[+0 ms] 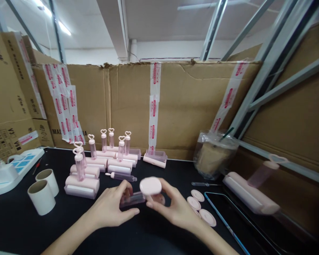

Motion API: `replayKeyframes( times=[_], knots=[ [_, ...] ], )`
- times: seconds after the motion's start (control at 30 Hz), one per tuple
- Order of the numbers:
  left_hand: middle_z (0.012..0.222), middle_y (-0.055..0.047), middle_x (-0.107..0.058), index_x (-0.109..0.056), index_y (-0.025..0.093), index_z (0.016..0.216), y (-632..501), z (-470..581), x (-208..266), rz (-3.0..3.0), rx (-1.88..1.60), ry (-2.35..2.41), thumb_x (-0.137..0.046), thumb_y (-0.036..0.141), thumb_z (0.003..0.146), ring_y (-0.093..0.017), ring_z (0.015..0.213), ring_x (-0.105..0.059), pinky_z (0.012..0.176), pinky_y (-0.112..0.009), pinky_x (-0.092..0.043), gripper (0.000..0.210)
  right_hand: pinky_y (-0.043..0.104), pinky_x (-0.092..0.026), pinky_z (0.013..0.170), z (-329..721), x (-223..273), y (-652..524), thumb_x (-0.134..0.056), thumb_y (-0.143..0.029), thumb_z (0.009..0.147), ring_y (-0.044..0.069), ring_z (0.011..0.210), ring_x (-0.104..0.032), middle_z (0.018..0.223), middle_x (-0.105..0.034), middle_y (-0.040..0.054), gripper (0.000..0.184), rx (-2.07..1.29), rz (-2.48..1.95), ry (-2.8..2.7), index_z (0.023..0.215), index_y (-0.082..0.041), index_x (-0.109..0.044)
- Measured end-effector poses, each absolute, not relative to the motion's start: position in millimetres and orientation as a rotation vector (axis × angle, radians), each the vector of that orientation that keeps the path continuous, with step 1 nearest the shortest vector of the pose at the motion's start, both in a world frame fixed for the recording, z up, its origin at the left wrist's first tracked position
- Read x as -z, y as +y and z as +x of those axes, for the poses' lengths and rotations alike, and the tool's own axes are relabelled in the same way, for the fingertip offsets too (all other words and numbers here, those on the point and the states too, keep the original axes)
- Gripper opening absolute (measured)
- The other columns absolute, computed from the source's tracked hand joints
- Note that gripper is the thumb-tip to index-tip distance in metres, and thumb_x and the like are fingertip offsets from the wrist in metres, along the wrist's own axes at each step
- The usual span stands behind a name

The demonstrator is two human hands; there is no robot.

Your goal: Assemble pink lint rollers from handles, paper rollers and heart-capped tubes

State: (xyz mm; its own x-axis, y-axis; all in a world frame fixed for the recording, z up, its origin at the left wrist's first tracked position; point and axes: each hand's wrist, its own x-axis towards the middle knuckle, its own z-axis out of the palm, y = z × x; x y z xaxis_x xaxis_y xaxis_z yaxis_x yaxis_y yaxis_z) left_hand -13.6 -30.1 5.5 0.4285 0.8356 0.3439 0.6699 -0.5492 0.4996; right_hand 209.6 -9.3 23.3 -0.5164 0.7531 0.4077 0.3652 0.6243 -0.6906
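In front of me, my left hand (114, 203) curls its fingers around a translucent pink case piece (133, 199). My right hand (172, 203) pinches a glossy pale pink oval end cap (150, 185) by the right end of that piece. Part of another pink round surface shows below the cap, mostly hidden by fingers. Beyond my left hand lies a loose translucent pink tube (122, 176). Several flat pink oval discs (197, 203) rest beside my right wrist.
Several pink roller-like units (82, 184) with heart-topped tubes stand at back left; another unit (251, 193) is at right. White cardboard-like cylinders (42, 196) and a power strip (23, 166) are left. A blue-edged phone (228, 217) and a bagged drink cup (214, 156) sit right. Cardboard (127, 102) walls the back.
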Motion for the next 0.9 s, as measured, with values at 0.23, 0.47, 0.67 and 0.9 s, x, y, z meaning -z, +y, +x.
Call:
replayKeyframes(
  times=[0.23,0.47,0.67,0.9],
  knots=[
    [0.090,-0.001,-0.061,-0.059,0.023,0.107,-16,-12,11,2.614,-0.854,1.303,-0.054,0.026,0.085,-0.015,0.085,-0.058,0.075,-0.027,-0.048,0.023,0.024,-0.046,0.052,210,5,15,-0.053,-0.045,0.081,0.014,0.053,-0.058,0.057,-0.059,0.0004,0.033,-0.959,-1.213,-1.956,0.065,-0.015,-0.055],
    [0.083,0.000,-0.065,-0.063,0.022,0.102,-14,-6,24,2.702,-0.771,1.361,-0.058,0.028,0.082,-0.018,0.079,-0.058,0.072,-0.031,-0.048,0.021,0.023,-0.039,0.048,208,15,19,-0.053,-0.043,0.081,0.014,0.049,-0.055,0.050,-0.061,0.0007,0.034,-0.804,-1.357,-2.104,0.063,-0.015,-0.062],
    [0.102,-0.005,-0.066,-0.058,0.021,0.110,-27,-47,-26,2.817,-1.235,1.429,-0.056,0.034,0.083,-0.020,0.095,-0.058,0.085,-0.035,-0.047,0.030,0.025,-0.039,0.057,247,-22,24,-0.052,-0.037,0.082,0.018,0.067,-0.063,0.074,-0.070,0.0014,0.020,-0.295,-1.545,-2.365,0.078,-0.024,-0.067],
    [0.098,-0.006,-0.061,-0.058,0.018,0.106,-51,-164,-57,2.196,-1.656,2.686,-0.050,0.039,0.084,-0.035,0.102,-0.053,0.084,-0.050,-0.041,0.031,0.026,-0.038,0.054,315,-34,44,-0.058,-0.015,0.070,0.021,0.066,-0.064,0.071,-0.069,0.0048,0.010,-0.127,-2.016,-2.263,0.072,-0.020,-0.066]
  ],
)
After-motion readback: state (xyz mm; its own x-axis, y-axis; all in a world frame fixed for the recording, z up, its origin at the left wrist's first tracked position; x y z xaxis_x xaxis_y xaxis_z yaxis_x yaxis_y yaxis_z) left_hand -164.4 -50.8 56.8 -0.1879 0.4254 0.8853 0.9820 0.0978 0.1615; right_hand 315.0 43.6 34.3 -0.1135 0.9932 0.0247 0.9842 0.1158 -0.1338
